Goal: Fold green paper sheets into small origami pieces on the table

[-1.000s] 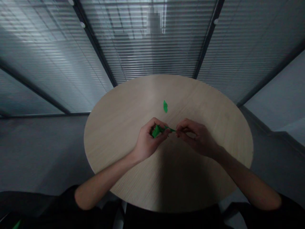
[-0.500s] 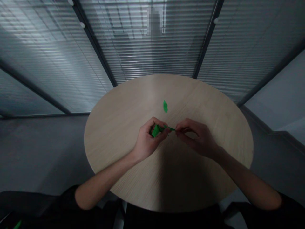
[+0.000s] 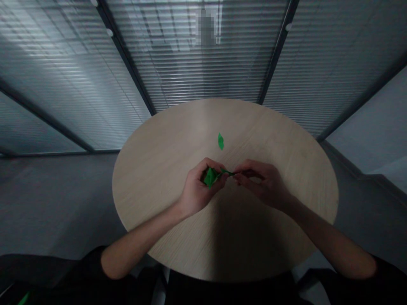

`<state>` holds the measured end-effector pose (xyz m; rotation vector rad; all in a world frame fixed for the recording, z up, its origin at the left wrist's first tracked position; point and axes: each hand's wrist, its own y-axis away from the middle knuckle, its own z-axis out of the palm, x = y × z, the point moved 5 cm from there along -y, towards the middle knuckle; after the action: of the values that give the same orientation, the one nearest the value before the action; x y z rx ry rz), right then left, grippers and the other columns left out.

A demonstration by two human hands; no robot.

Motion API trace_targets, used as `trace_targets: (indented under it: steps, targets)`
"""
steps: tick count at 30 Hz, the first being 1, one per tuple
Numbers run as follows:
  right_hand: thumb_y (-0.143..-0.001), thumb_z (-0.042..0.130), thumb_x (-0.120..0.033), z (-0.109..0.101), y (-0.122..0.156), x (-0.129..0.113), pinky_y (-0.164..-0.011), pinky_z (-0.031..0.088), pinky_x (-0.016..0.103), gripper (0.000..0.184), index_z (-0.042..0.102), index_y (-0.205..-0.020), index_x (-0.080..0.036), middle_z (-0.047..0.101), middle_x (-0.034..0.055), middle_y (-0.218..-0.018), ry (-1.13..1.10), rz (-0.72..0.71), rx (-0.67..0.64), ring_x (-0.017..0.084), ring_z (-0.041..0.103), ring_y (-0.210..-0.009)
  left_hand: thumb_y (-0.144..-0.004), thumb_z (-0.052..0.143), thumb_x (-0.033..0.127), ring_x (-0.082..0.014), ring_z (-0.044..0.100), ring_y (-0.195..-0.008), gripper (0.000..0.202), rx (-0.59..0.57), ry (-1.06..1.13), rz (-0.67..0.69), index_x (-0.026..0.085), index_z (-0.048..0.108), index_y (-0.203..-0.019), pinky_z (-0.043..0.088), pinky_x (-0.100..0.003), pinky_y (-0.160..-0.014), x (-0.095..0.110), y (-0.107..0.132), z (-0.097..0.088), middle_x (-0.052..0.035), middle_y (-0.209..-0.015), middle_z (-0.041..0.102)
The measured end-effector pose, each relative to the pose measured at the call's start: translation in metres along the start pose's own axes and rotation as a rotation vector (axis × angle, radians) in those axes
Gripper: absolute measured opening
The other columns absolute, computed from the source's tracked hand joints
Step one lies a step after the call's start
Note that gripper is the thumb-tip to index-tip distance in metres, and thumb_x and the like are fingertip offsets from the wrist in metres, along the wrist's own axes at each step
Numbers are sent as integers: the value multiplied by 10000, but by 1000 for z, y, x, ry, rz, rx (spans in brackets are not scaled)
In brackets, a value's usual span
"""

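My left hand [image 3: 196, 190] is closed around a green leafy sprig [image 3: 210, 177], with pointed, folded leaf shapes showing inside the curled fingers. A thin dark green stem runs to the right out of that grip. At the stem's far end, my right hand [image 3: 262, 180] pinches it between thumb and fingertips. Whether the sprig is paper, cloth or a real plant I cannot tell. Beyond both hands, a single green leaf-shaped piece [image 3: 220, 141] lies flat on the round wooden table [image 3: 152, 169], touched by neither hand.
The table's near edge runs in front of my body, and a dark shadow falls across its front half. Glass panels with blinds [image 3: 203, 72] stand behind the table. Something green [image 3: 23, 298] shows at the bottom left corner.
The green sprig has turned a little in my left hand, so more of its leaf shapes face up. My hands have shifted only slightly. The leaf-shaped piece has stayed put.
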<state>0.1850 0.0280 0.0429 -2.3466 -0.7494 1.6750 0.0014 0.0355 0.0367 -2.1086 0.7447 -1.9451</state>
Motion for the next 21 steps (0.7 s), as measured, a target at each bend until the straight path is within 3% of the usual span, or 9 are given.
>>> trace_targets:
  steps: [11, 15, 21]
  targets:
    - [-893, 773, -390, -1, 1, 11, -610, 602, 240, 214, 760, -875, -178, 759, 39, -745, -194, 190, 11, 152, 739, -658, -862, 746, 205, -138, 638, -740, 158, -1, -22, -2, 209, 588, -867, 518, -263, -650, 2, 0, 0, -43, -895, 718]
    - [-895, 774, -402, -1, 0, 12, -615, 608, 248, 228, 764, -909, -175, 768, 44, -778, -225, 200, -3, 150, 737, -667, -858, 741, 204, -144, 648, -760, 155, 3, -35, 10, 211, 587, -872, 530, -270, -669, 3, 0, -1, -44, -904, 726]
    - [-989, 641, -428, -2, -1, 10, -602, 599, 230, 295, 774, -959, -167, 757, 45, -808, -250, 163, -11, 125, 725, -651, -860, 738, 196, -136, 630, -724, 151, 11, -46, 16, 217, 589, -867, 515, -267, -631, 4, -1, -2, -31, -884, 721]
